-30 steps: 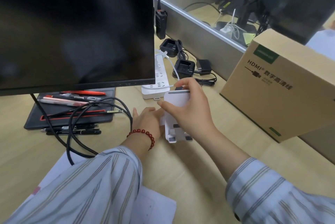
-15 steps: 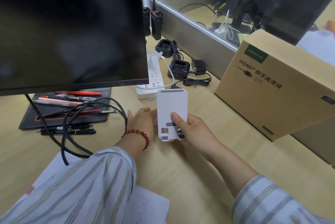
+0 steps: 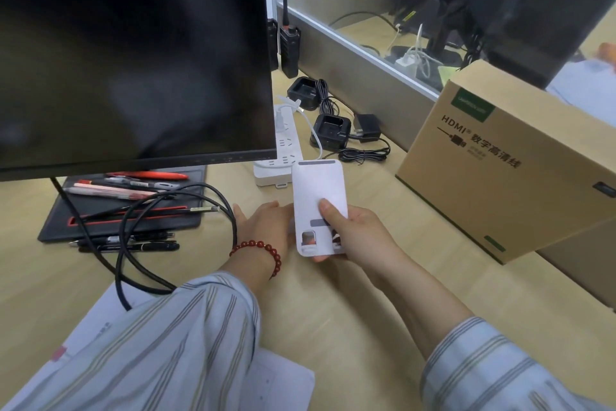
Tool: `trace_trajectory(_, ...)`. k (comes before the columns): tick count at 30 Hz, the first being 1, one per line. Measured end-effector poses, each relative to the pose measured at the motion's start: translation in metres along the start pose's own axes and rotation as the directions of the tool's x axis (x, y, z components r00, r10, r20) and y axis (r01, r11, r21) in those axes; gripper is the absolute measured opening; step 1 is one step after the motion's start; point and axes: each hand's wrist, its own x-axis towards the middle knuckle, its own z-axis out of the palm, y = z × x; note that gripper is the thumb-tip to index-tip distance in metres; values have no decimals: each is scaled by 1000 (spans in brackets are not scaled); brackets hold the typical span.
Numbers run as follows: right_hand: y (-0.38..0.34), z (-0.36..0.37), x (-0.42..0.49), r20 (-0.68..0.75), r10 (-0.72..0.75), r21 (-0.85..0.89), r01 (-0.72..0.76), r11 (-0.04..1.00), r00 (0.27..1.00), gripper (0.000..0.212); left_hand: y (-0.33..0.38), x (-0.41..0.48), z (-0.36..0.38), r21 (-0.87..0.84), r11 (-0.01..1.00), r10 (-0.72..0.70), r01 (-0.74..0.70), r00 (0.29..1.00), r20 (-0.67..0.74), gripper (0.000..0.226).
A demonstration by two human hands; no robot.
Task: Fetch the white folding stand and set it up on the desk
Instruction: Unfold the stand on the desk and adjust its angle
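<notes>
The white folding stand (image 3: 318, 192) is a flat rounded slab with grey strips and two cut-outs near its lower end. It is held tilted above the wooden desk (image 3: 333, 310) just in front of the monitor. My right hand (image 3: 358, 235) grips its lower right side, thumb pressed on the front face. My left hand (image 3: 266, 227), with a red bead bracelet at the wrist, sits against the stand's left edge and back; its fingers are partly hidden behind the slab.
A dark monitor (image 3: 133, 54) fills the upper left. Pens (image 3: 126, 187), a black tray and looped black cable (image 3: 173, 237) lie left. A white power strip (image 3: 283, 154) and black chargers (image 3: 331, 130) lie behind. A cardboard box (image 3: 506, 157) stands right. Papers (image 3: 283, 387) lie near.
The stand has come nearer and tipped back so its front face shows. My right hand slid from the stand's top down to its lower right side. The left hand stays behind it.
</notes>
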Motion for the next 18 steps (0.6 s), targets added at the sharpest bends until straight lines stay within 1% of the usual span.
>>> trace_trajectory(2,-3,1,2,-10,81,9,-81,997,997,36,4,-5,-3,45,999,-7,7,1000,0,27)
trace_trajectory(5,-10,1,7,1,224,48,-223,974,975,28,5,-6,-4,58,998,8,-9,1000,17,38)
trace_trajectory(7,-15,-1,11,48,313,70,-316,946,949,21,4,-6,-3,56,998,11,-12,1000,17,40)
trace_trajectory(9,-17,-4,13,96,354,66,-361,930,930,16,4,-6,-3,50,999,5,-6,1000,22,41)
trace_trajectory(11,-11,-6,12,129,321,78,-332,940,938,14,4,-5,-3,44,999,-1,0,1000,30,41)
trace_trajectory(13,3,-7,10,139,208,80,-220,972,968,12,4,-5,-4,51,999,5,-7,999,33,41)
trace_trajectory(15,18,-7,9,110,76,-14,-75,997,991,14,4,-6,-4,59,998,8,-9,1000,23,40)
trace_trajectory(18,28,-6,3,73,-60,-113,68,991,996,15,3,-6,-2,35,999,8,-7,1000,-14,39)
